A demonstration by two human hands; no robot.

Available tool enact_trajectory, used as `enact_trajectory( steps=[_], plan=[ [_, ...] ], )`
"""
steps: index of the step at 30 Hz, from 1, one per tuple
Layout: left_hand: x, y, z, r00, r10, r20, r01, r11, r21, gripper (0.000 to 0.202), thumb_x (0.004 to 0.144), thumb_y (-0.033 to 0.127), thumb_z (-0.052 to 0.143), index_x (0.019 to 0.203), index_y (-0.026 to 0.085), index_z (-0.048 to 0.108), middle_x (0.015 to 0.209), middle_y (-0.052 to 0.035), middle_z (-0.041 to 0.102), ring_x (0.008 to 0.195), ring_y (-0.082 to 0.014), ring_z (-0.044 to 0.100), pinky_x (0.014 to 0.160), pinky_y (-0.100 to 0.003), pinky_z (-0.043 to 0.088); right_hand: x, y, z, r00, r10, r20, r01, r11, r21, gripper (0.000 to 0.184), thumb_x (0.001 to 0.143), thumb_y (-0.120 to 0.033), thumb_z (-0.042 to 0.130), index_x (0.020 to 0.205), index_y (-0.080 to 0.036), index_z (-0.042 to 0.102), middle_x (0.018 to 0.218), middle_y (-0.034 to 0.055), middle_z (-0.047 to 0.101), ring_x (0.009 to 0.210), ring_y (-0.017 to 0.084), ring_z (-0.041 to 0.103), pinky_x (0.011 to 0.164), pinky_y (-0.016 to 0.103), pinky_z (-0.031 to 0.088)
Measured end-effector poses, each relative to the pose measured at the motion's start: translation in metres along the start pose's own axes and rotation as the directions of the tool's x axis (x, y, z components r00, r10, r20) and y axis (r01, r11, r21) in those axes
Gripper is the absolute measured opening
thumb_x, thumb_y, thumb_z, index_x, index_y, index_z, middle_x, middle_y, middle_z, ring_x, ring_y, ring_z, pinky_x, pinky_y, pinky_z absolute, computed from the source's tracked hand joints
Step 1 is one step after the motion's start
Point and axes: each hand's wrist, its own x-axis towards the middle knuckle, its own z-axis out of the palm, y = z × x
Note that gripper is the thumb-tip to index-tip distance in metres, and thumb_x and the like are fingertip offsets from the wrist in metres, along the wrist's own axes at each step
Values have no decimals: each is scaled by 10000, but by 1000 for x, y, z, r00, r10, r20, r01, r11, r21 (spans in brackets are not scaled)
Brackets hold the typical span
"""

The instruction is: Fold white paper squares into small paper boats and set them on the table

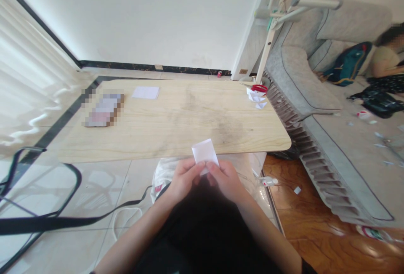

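Both my hands meet just in front of the near edge of a light wooden table point(176, 118). Between them is a small folded piece of white paper point(204, 152) that sticks up over the table's edge. My left hand point(183, 178) pinches its lower left side with curled fingers. My right hand point(224, 177) pinches its lower right side the same way. My forearms run down to the bottom of the view over dark clothing.
On the table lie a white sheet point(145, 92) at the back, a blurred flat object point(104, 110) at the left, and red scissors point(259, 88) with folded white paper pieces point(257, 98) at the far right. A grey sofa point(318, 84) with a seated person point(386, 57) stands right. A white plastic bag point(164, 173) lies under the table.
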Motion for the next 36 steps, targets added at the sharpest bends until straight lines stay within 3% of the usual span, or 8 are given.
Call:
enact_trajectory(
  steps=[5,10,19,23,26,29,36],
  plan=[
    [0,2,-4,998,62,25,-64,993,101,472,894,485,556,574,141,604,479,11,494,474,-98,434,471,-229,311,-2,-1,-3,1000,-2,27,3,1000,-6,458,957,-447,466,593,-181,546,503,-27,516,472,103,476,495,233,364],
    [-1,15,-3,993,109,34,-114,970,214,402,897,474,558,675,147,632,514,27,492,480,-93,437,456,-213,311,-2,-1,-5,999,-6,44,6,1000,-10,440,959,-432,471,608,-179,551,509,-28,518,480,104,482,506,233,372],
    [-3,8,-8,995,98,-28,-92,981,169,518,869,516,549,504,149,551,447,7,484,448,-99,436,453,-230,302,-2,2,-3,996,-7,92,8,1000,-11,463,961,-448,473,597,-174,555,514,-21,524,492,105,487,513,233,372],
    [-3,14,-7,993,121,-11,-113,952,284,501,908,480,499,541,146,574,492,-1,519,481,-106,467,466,-230,325,-1,2,-4,996,-5,90,8,999,-33,461,964,-449,468,605,-174,559,519,-22,526,494,105,486,513,232,372],
    [-2,21,-7,988,142,-59,-113,931,347,361,886,422,564,662,145,623,532,18,535,497,-103,472,472,-221,338,-1,3,-5,997,-5,80,8,999,-39,452,963,-443,470,609,-176,553,521,-22,528,498,108,493,522,234,378],
    [0,23,-9,991,108,-85,-77,948,308,283,851,409,622,737,150,634,537,39,524,475,-89,441,456,-210,328,0,3,-6,997,5,76,-1,999,-53,447,963,-432,474,605,-176,552,520,-22,534,499,110,499,527,236,380],
    [2,21,-15,994,-9,-109,26,987,158,388,812,462,640,581,158,570,459,41,473,431,-86,430,420,-207,302,-1,3,-5,993,18,120,-11,998,-55,463,963,-428,473,580,-177,541,512,-22,531,499,108,491,536,238,381]
  ],
)
